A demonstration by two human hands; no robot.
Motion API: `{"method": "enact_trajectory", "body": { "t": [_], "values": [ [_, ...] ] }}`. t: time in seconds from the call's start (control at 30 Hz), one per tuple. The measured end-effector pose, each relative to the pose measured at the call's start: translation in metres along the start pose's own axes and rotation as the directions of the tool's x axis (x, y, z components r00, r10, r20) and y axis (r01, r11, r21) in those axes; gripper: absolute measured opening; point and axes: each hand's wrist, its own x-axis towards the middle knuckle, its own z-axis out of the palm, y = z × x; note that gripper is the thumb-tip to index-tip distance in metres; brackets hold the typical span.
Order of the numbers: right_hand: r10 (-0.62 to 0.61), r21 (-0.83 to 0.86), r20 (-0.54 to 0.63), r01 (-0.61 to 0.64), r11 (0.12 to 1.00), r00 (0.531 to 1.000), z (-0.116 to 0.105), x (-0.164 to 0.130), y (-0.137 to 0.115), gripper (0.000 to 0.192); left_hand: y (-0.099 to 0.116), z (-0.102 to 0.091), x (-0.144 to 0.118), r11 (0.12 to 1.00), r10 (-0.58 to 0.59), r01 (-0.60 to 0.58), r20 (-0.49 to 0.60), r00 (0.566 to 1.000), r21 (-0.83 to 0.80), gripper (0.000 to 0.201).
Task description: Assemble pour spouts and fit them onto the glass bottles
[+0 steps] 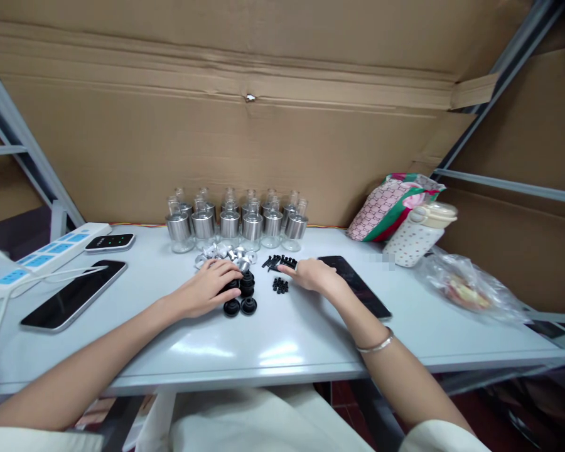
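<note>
While resting loosely spread left hand (215, 282) over black caps (247, 290) between front and rear table (207, 348) edges, extending right hand (313, 275), with indiscernible grip, to black tubes (276, 260); risking scattering small black plugs (280, 286) by brushing sideways.

My one camera sits on my head, facing forward and down over the nearby table (320, 339). My left hand (215, 285) and right hand (313, 275) lie near the centre of its wide view, my lap (263, 420) shows at the bottom edge, and the cardboard wall (249, 138) fills the top.
</note>
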Motion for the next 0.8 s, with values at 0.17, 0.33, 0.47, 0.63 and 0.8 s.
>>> {"method": "enact_trajectory", "body": {
  "t": [0.17,0.33,0.47,0.63,0.8],
  "values": [
    [-0.066,-0.034,-0.025,0.065,0.997,0.998,0.004,0.008,0.006,0.072,0.001,0.0,0.0,1.0,-0.002,0.002,-0.001,1.0,-0.001,0.036],
    [-0.203,-0.106,-0.094,0.193,0.975,0.975,0.015,0.023,0.015,0.073,0.001,-0.001,0.0,1.0,-0.009,0.009,0.003,1.0,-0.005,0.035],
    [-0.26,-0.146,-0.142,0.24,0.96,0.955,0.019,0.029,0.019,0.074,0.002,-0.001,0.0,1.0,-0.016,0.016,-0.004,1.0,-0.008,0.035],
    [-0.23,-0.137,-0.138,0.211,0.968,0.964,0.019,0.028,0.019,0.069,0.004,-0.002,0.0,1.0,-0.021,0.021,0.001,1.0,-0.017,0.038],
    [-0.23,-0.092,-0.264,0.213,0.973,0.937,0.011,0.026,0.024,0.048,0.004,-0.003,0.0,1.0,-0.008,0.008,0.002,1.0,-0.019,0.038]
  ]
}}
